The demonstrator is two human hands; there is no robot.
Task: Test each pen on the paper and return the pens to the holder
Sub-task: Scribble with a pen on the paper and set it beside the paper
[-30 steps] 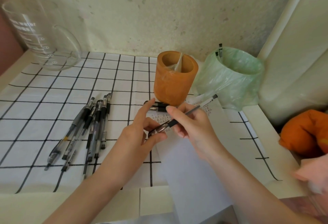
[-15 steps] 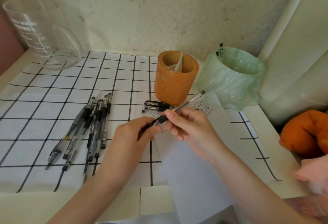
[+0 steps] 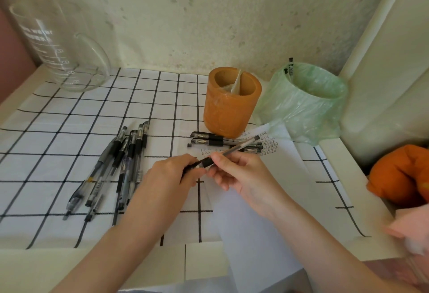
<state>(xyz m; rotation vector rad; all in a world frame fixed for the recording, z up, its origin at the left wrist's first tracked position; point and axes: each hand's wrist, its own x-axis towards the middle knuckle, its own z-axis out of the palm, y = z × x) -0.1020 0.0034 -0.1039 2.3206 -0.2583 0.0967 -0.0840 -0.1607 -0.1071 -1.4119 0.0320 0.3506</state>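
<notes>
A pen (image 3: 236, 147) is held over the paper (image 3: 255, 211), near the orange holder (image 3: 229, 116). The right hand (image 3: 241, 174) pinches its barrel and the left hand (image 3: 171, 174) grips its dark end, apparently the cap.

The orange holder (image 3: 229, 111) has an open mouth, with a plastic fold (image 3: 236, 82) standing inside. Right of the holder a green-bagged bin (image 3: 304, 106) stands close. Just in front, three loose pens (image 3: 210, 141) lie on the paper (image 3: 243, 211). Left of it, bare checked cloth (image 3: 162, 97) runs to the pen pile (image 3: 125, 160).
</notes>
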